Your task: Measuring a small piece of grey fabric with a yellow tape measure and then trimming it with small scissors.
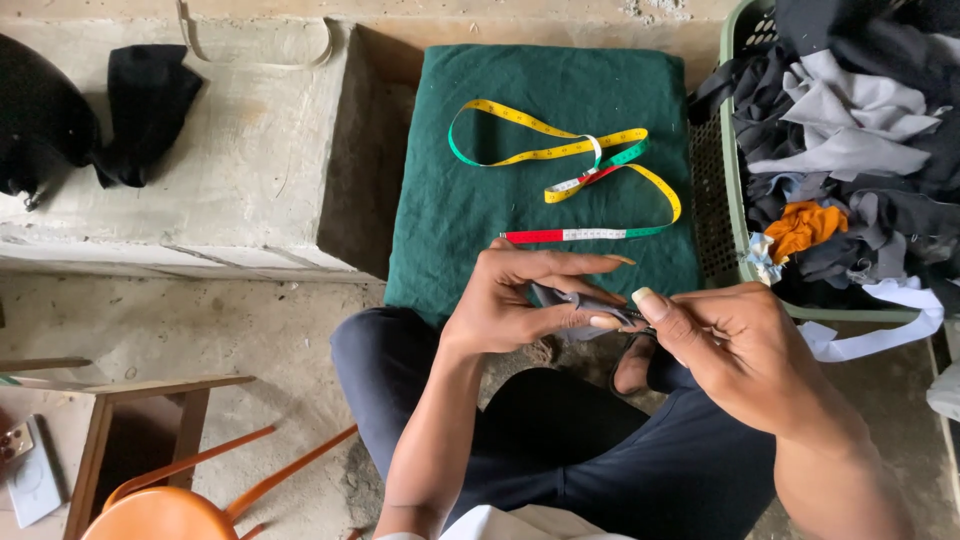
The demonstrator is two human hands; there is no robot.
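The grey fabric scrap (pixel 585 303) is pinched between both hands, just above the person's knees and at the near edge of the green cloth.

From where I stand, the biggest thing is the concrete ledge (pixel 230 170), with a black garment (pixel 140 105) lying on its far left. Beside it the green cloth (pixel 470 200) is spread flat over a block. To the right stands a pale green plastic basket (pixel 732 190), piled with black and grey fabric offcuts (pixel 850 130) and one orange scrap (pixel 805 225); a white strip (pixel 890 330) trails over its front rim. At the lower left there is an orange chair (pixel 170 505), with a small wooden stool (pixel 150 400) just behind it.

On the green cloth lies a loosely looped measuring tape (pixel 560 170), yellow, green, red and white.

The left hand (pixel 520 305) grips the scrap between thumb and curled fingers, with the forefinger stretched out above. The right hand (pixel 730 345) meets it from the right, thumb and fingertips closed on the scrap's edge, perhaps on something thin and dark there, too small to make out.
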